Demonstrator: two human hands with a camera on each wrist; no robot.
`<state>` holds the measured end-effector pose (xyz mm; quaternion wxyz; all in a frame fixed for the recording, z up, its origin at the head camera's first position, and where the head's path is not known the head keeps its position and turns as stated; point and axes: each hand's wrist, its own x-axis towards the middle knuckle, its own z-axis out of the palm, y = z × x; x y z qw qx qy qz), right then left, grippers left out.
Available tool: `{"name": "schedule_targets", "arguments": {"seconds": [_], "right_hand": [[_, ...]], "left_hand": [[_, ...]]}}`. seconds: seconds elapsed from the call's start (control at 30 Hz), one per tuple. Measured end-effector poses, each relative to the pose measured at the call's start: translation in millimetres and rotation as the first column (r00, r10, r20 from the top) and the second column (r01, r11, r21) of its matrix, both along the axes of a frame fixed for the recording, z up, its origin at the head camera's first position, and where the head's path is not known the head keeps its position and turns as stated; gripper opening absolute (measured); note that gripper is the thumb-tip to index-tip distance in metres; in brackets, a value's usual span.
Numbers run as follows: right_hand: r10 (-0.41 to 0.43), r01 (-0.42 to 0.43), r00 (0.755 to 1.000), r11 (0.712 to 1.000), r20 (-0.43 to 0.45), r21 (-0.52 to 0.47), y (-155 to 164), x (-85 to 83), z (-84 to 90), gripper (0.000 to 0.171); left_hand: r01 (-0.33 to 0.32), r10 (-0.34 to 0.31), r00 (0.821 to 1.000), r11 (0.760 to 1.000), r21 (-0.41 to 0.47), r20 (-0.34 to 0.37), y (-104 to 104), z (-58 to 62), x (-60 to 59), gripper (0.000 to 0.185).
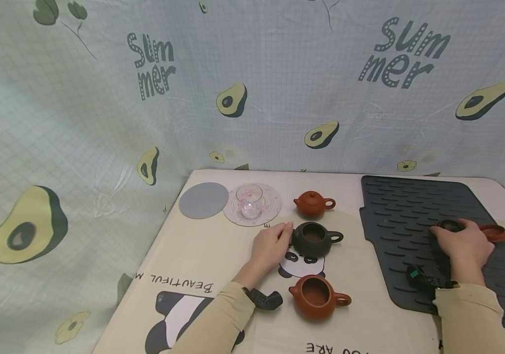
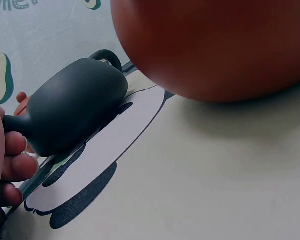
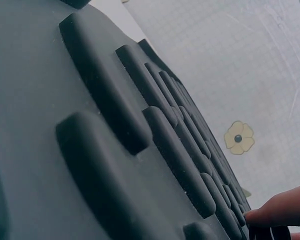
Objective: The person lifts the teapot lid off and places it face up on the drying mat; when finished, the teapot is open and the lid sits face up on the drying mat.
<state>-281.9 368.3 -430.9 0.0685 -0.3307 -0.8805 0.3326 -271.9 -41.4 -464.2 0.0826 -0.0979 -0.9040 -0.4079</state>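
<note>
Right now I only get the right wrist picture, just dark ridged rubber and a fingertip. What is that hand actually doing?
Observer: The right hand rests on the black mat, fingers over a dark lid.
Operator: Anything else near it?
Observer: A reddish-brown lid lies on the mat just past the fingers.
Operator: And the other hand?
Observer: The left hand touches the spout side of an open black teapot; two brown teapots stand on the table too, one lidded, one open.

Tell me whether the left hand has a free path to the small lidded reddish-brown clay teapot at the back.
Probably yes: the left hand touches the dark teapot, and the lidded teapot stands just beyond with bare table between.
</note>
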Motion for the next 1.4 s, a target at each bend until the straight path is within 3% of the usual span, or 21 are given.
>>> {"name": "schedule_targets", "arguments": {"seconds": [0.57,1.03,1.4], "right_hand": [[0.043,-0.042,0.999,0.998,-0.022,0.04,1.4,5.1,-1.0,0.077],[0.031,-0.026,0.997,0.996,-0.07,0.08,-1.7,8.2,3.5,0.073],[-0.049,0.073,0.976,0.991,-0.21,0.109,-11.4,10.5,10.9,0.065]], "left_hand": [[0.0,0.0,1.0,1.0,0.004,-0.004,-1.6,-0.2,2.2,0.046],[0.005,-0.006,1.0,1.0,-0.002,-0.008,-2.5,-0.9,3.4,0.046],[0.018,-0.017,1.0,1.0,0.007,-0.018,-4.3,-0.6,5.3,0.045]]}}
